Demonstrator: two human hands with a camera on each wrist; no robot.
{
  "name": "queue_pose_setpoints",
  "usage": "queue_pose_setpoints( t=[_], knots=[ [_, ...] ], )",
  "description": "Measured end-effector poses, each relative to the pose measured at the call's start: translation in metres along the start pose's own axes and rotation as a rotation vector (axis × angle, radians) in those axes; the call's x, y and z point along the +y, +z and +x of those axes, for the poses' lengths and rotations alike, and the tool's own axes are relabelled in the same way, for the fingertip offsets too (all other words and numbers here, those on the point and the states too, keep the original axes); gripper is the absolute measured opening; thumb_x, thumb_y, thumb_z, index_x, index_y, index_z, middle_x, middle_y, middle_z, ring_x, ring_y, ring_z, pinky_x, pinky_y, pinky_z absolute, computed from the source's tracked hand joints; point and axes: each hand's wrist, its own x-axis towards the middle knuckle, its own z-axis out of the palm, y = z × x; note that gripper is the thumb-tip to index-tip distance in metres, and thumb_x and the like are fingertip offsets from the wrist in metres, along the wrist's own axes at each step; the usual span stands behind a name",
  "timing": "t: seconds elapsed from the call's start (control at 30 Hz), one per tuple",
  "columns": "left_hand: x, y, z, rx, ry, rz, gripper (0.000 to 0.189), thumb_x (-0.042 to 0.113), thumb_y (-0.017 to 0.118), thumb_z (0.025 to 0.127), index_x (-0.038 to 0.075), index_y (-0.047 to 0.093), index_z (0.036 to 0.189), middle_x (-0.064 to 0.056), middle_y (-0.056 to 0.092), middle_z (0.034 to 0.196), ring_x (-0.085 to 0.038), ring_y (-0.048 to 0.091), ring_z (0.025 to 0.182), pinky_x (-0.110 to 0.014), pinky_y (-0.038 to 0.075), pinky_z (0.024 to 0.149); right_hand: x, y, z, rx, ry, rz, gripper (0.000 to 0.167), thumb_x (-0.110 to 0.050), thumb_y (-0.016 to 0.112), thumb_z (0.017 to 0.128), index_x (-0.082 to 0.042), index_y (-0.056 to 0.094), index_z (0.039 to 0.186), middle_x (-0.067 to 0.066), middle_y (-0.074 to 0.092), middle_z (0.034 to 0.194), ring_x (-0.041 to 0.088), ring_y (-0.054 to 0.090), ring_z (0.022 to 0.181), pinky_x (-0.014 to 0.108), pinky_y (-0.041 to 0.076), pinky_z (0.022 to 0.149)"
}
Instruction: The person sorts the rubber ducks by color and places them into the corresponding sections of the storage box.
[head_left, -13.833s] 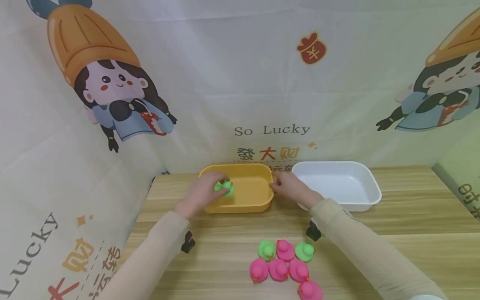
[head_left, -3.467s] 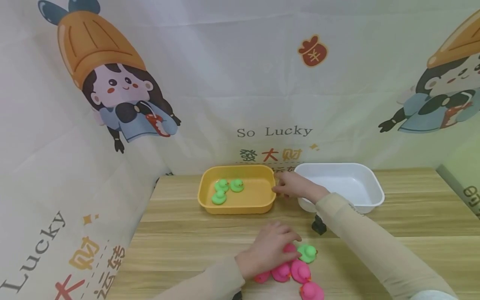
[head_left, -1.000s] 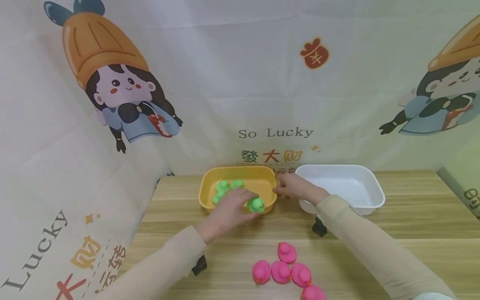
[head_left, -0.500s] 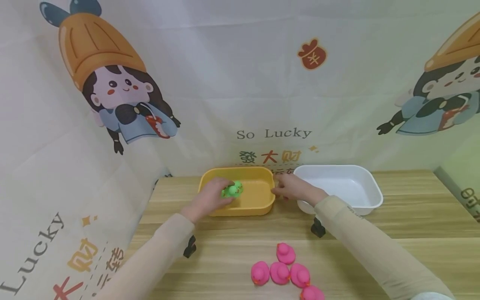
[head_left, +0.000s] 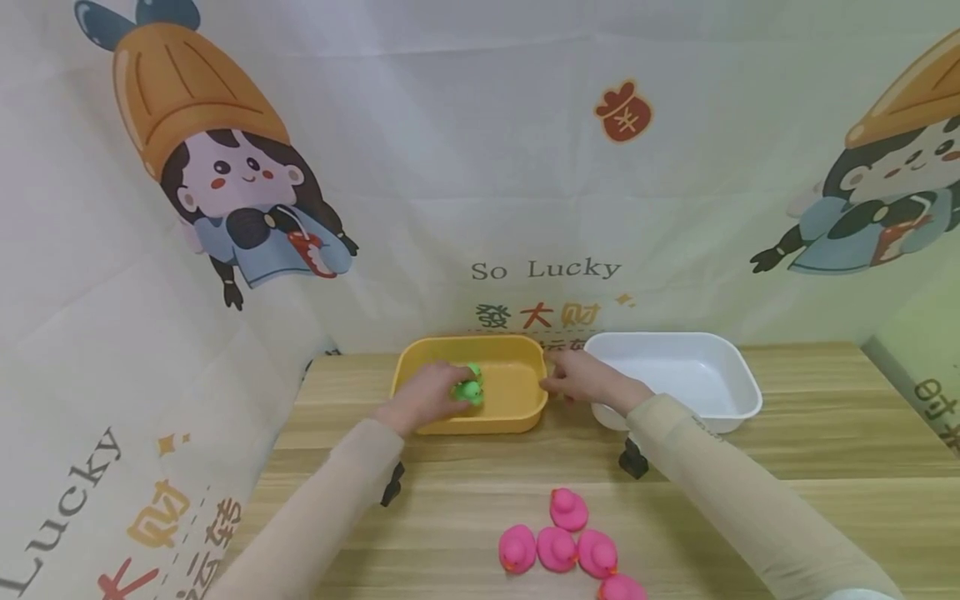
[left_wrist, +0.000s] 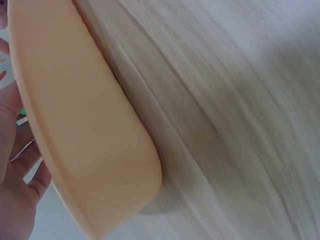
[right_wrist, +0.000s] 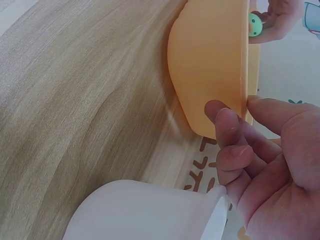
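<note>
Left hand (head_left: 429, 393) held low inside yellow tray (head_left: 513, 389), green duck (head_left: 471, 392) pinched between thumb and fingers there. Tray's right end pinched by right hand (head_left: 588, 379), forearm stretched out, spare fingers kinda curled.

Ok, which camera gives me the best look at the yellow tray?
The head view: it shows the yellow tray from above, inside and rim, the left hand covering part. Left wrist shows only outer wall and rim, cut off; right wrist mostly outer wall, also cut off.
</note>
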Motion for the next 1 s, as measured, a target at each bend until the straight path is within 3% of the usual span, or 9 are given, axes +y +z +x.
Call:
queue_pose_setpoints(
  t=[0.3,0.57,1.0],
  knots=[
    [0.001,0.010,0.008,-0.070,-0.097,0.091,0.030,0.028,0.082,0.091,0.014,0.071,0.115,-0.002,0.069,0.100,-0.024,0.057,0.096,-0.052,0.045,0.098,0.002,0.001,0.000,0.005,-0.008,0.017,0.062,-0.016,0.063,0.104,0.011,0.036,0.154,0.014,0.075,0.085,0.037,0.069,0.067,0.025,0.043,0.053],
    [0.000,0.014,0.011,-0.084,-0.118,0.092,0.024,0.027,0.082,0.091,0.014,0.071,0.108,0.001,0.064,0.091,-0.022,0.053,0.092,-0.053,0.044,0.096,0.002,0.001,0.000,0.006,-0.007,0.011,0.062,-0.015,0.062,0.104,0.012,0.036,0.154,0.013,0.075,0.086,0.036,0.069,0.067,0.024,0.043,0.053],
    [0.002,0.015,0.015,-0.106,-0.162,0.103,0.027,0.028,0.083,0.090,0.014,0.071,0.111,-0.001,0.067,0.098,-0.023,0.054,0.096,-0.051,0.043,0.098,0.001,0.002,-0.001,0.011,-0.012,0.017,0.059,-0.014,0.062,0.104,0.010,0.039,0.153,0.013,0.075,0.086,0.035,0.068,0.065,0.025,0.044,0.053]
  ],
)
